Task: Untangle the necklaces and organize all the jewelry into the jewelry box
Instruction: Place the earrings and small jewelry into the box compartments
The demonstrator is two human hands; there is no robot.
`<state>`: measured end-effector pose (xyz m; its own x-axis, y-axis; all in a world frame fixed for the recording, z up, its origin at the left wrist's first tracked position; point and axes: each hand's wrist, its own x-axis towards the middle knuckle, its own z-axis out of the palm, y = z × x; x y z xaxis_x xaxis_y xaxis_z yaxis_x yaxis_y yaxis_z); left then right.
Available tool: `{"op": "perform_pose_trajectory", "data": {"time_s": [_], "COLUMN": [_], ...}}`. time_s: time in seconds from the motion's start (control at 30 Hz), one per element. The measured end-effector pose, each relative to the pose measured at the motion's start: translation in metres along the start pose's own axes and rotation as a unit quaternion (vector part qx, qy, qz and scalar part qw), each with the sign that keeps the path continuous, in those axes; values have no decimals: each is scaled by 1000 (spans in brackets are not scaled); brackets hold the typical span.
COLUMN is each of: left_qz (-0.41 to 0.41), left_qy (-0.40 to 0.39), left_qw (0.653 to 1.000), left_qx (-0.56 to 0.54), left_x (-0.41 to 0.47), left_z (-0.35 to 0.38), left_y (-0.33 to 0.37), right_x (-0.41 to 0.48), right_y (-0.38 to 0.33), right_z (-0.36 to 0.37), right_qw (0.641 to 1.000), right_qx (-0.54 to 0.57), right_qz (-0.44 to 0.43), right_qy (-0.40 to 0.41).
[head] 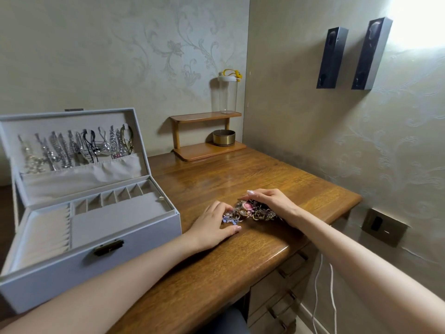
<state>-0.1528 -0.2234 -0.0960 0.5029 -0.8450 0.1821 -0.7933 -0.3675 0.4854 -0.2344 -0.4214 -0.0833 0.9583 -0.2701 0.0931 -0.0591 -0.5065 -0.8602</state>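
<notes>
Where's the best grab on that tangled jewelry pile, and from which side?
Probably the pink pendant on top, pinched from above: it's the biggest rigid piece, exposed between the hands; left hand and right hand flank the jewelry pile.

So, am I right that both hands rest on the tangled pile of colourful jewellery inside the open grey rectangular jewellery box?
Not quite: the head view shows the tangled pile of colourful jewellery on the brown wooden desk, beside the open grey rectangular jewellery box, not inside it. The left hand and right hand do rest on it.
</notes>
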Motion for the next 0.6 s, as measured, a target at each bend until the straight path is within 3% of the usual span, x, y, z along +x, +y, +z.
{"op": "perform_pose_trajectory", "data": {"time_s": [0.4, 0.6], "left_qz": [61, 67], "left_qy": [51, 40], "left_qw": [997, 997], "left_qx": [15, 23], "left_x": [-58, -82], "left_z": [-9, -19], "left_y": [-4, -7], "right_x": [-15, -18], "right_y": [-17, -24], "right_z": [26, 42], "right_qw": [997, 998], "right_qx": [15, 13], "right_qz": [-40, -41], "right_qy": [-57, -36]}}
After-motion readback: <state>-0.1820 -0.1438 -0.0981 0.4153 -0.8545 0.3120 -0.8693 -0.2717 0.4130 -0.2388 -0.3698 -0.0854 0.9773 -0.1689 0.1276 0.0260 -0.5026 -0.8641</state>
